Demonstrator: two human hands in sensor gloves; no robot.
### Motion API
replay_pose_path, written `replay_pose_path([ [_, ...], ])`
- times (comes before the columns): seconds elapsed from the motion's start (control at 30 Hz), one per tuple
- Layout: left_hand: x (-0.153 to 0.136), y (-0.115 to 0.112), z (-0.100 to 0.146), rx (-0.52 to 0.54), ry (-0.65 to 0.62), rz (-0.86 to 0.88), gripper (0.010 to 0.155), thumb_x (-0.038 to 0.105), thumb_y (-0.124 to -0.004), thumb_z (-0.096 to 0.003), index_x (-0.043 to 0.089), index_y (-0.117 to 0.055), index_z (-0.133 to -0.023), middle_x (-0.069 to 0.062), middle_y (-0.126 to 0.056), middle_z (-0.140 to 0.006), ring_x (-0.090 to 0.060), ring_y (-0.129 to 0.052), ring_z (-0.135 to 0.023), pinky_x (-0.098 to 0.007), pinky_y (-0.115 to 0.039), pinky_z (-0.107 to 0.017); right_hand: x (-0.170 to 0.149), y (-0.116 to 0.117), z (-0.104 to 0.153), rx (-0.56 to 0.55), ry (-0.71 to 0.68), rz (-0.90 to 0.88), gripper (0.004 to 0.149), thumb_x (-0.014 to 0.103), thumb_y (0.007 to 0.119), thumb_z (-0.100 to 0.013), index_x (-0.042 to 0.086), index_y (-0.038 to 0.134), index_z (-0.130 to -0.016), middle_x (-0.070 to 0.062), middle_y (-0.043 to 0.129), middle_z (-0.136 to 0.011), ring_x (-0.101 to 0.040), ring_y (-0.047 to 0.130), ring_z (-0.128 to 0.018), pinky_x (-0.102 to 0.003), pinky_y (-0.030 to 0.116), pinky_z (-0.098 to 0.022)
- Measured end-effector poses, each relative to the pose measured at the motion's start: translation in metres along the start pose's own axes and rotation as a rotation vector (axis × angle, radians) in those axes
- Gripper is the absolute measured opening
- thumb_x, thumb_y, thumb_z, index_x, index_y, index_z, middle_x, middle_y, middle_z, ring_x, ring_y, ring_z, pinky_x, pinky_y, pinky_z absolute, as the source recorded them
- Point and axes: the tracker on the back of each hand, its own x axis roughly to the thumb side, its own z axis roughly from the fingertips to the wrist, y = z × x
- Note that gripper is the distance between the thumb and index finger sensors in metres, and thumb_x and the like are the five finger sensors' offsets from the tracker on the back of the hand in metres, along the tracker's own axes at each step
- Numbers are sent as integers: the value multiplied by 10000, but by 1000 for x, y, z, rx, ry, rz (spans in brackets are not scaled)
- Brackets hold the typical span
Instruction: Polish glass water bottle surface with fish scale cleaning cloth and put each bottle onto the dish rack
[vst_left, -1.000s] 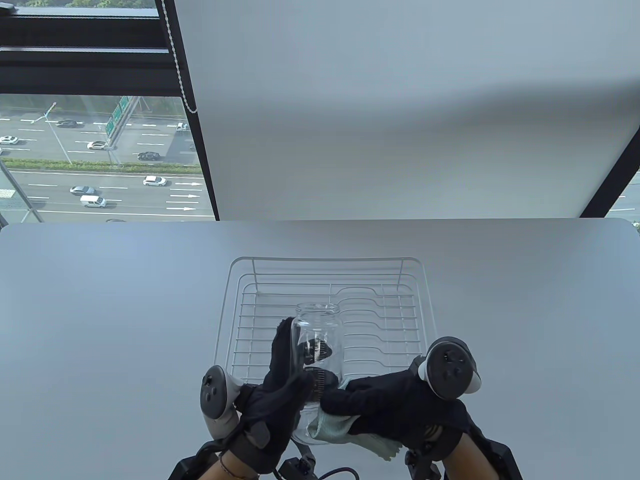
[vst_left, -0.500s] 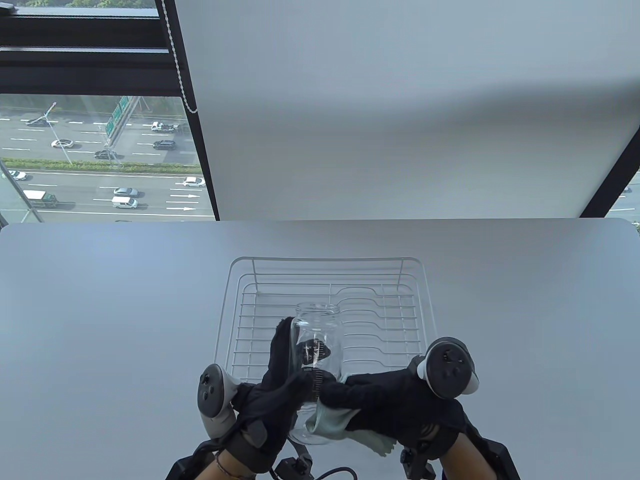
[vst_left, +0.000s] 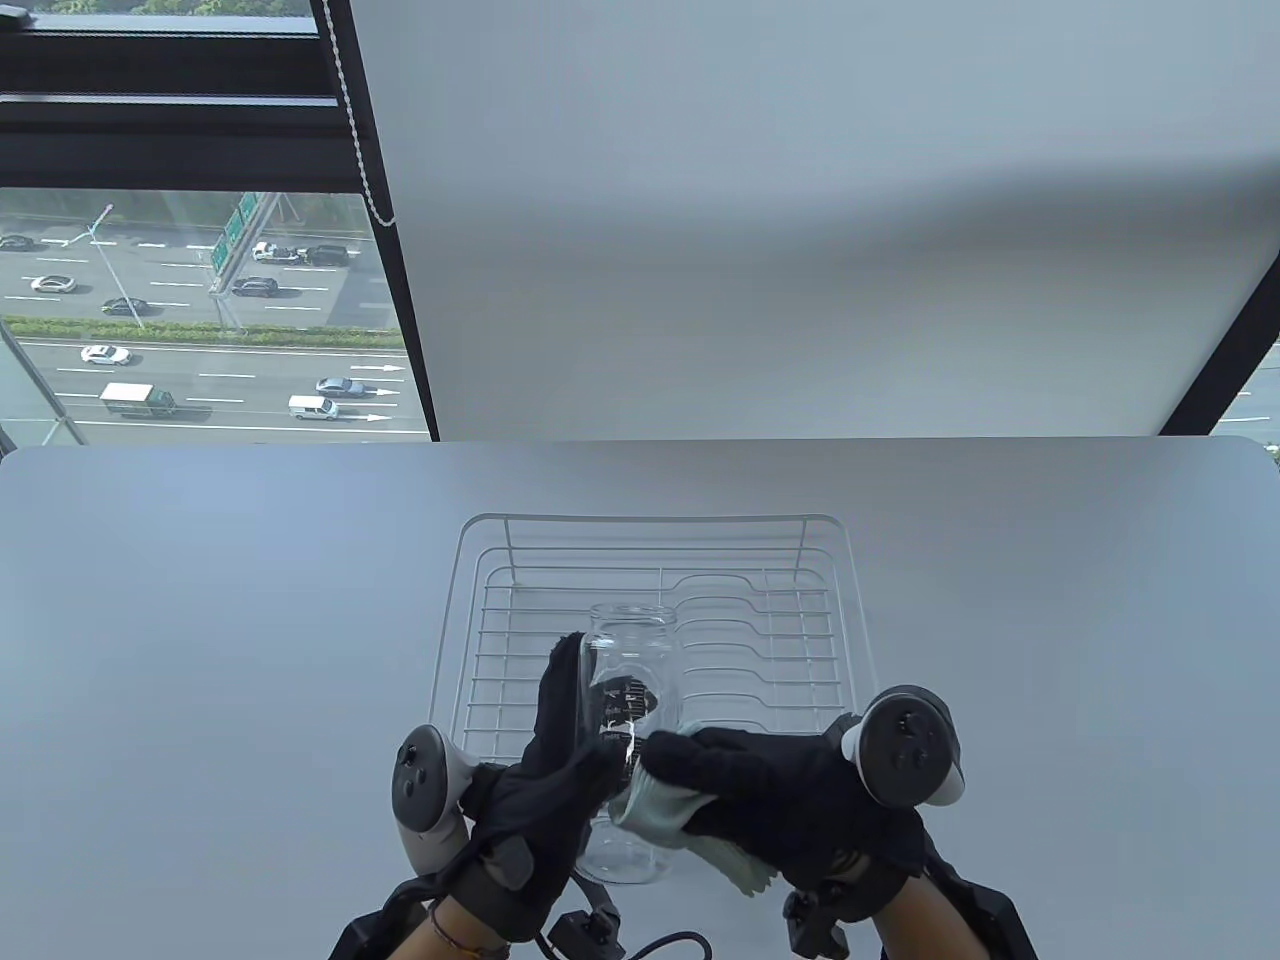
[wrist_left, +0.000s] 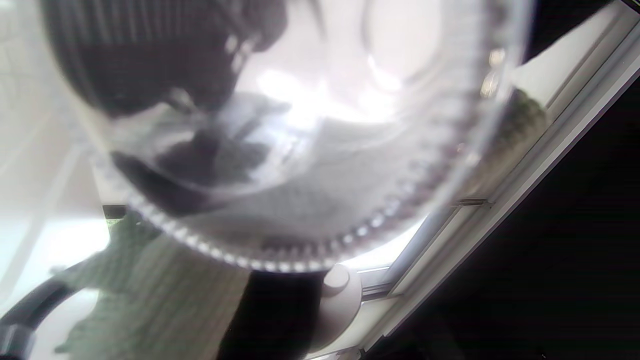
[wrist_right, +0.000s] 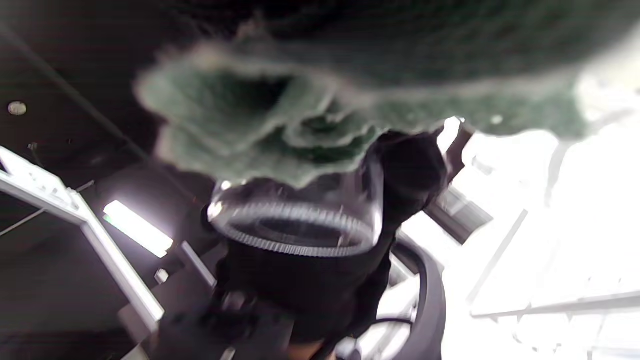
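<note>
Table view: the left hand (vst_left: 545, 790) grips a clear glass bottle (vst_left: 630, 720), fingers running up its left side and thumb wrapped across the front. The bottle is held off the table (vst_left: 200, 620), mouth pointing away from the person, its base nearest them. The right hand (vst_left: 770, 800) presses a pale green cloth (vst_left: 660, 815) against the bottle's right side, fingers curled over the bunched fabric; a loose end of cloth hangs below that hand. The two hands meet at the bottle's middle. Just beyond both hands lies a white wire rack (vst_left: 480, 560) on the table, with the bottle's upper half seen over its near part. A tracker (vst_left: 425, 790) sits on the back of the left hand.

Left wrist view: the bottle's ridged base (wrist_left: 300, 200) fills the frame, blurred, with dark glove showing through the glass and the cloth (wrist_left: 150, 300) below it.

Right wrist view: the cloth (wrist_right: 280, 125) hangs bunched across the top; beneath it the bottle's base (wrist_right: 295, 230) shows, backed by the left hand's black glove (wrist_right: 310, 290).
</note>
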Motion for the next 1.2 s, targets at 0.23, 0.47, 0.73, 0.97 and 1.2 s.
replay_pose_path([
  [0.23, -3, 3, 0, 42, -16, 42, 933, 666, -712, -551, 247, -98, -1114, -242, -421, -1086, -505, -856, -727, -599, -819, -502, 5, 10, -4, 279, 3, -25, 551, 377, 832, -531, 528, 588, -1001, -152, 853, -716, -232, 963, -501, -500, 810, -466],
  [0.47, -4, 2, -1, -7, 21, 2, 931, 658, -717, -549, 252, -99, -1115, -249, -414, -1089, -514, -849, -734, -606, -814, -507, 1, 0, -1, 92, 18, 1, 564, 383, 822, -537, 521, 568, -1021, -153, 863, -737, -250, 961, -519, -512, 800, -477],
  [0.73, -4, 4, 1, 32, -7, 48, 921, 658, -703, -554, 250, -97, -1114, -244, -413, -1089, -511, -850, -733, -606, -813, -505, 4, 12, -4, 309, 26, -48, 563, 383, 837, -533, 534, 573, -1007, -158, 853, -708, -239, 965, -494, -505, 809, -461],
  [0.97, -5, 2, -2, -37, 22, 16, 945, 651, -730, -549, 242, -93, -1115, -249, -398, -1095, -521, -841, -743, -614, -807, -512, 4, 1, -1, 72, 12, 42, 565, 394, 818, -534, 514, 566, -1025, -150, 875, -713, -244, 970, -497, -508, 810, -462],
  [1.2, -4, 6, -1, 48, -23, 45, 926, 636, -724, -549, 243, -106, -1117, -252, -403, -1093, -527, -839, -738, -618, -803, -510, 6, 14, -4, 324, 23, 9, 550, 390, 822, -538, 532, 571, -1007, -153, 853, -709, -231, 966, -497, -499, 813, -463],
])
